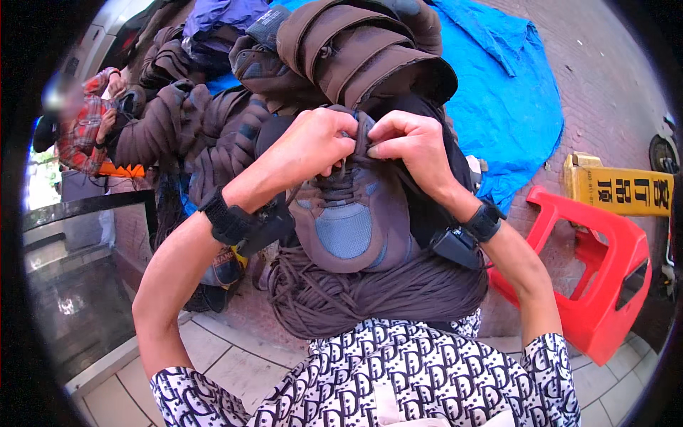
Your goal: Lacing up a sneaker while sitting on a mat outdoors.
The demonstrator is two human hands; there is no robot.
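A brown-grey shoe upper (388, 206) with a blue mesh toe (344, 233) lies over my lap, its toe toward me. Brown lace (339, 191) crosses its front in rows. My left hand (316, 142) is closed in a pinch by the top of the lacing, with a bit of lace showing under its fingers. Opposite it, my right hand (413, 146) pinches the collar edge near the top eyelets. The fingertips partly hide what lies between them. Below the toe, a thick bundle of brown laces (377, 292) rests across my lap.
Stacked brown shoe uppers (366, 60) rise just beyond my hands, with more piles (167, 124) at left. A blue tarp (505, 99) covers ground at right, near a red plastic stool (594, 249) and a yellow sign box (615, 186). A person in plaid (82, 128) handles a shoe upper at far left.
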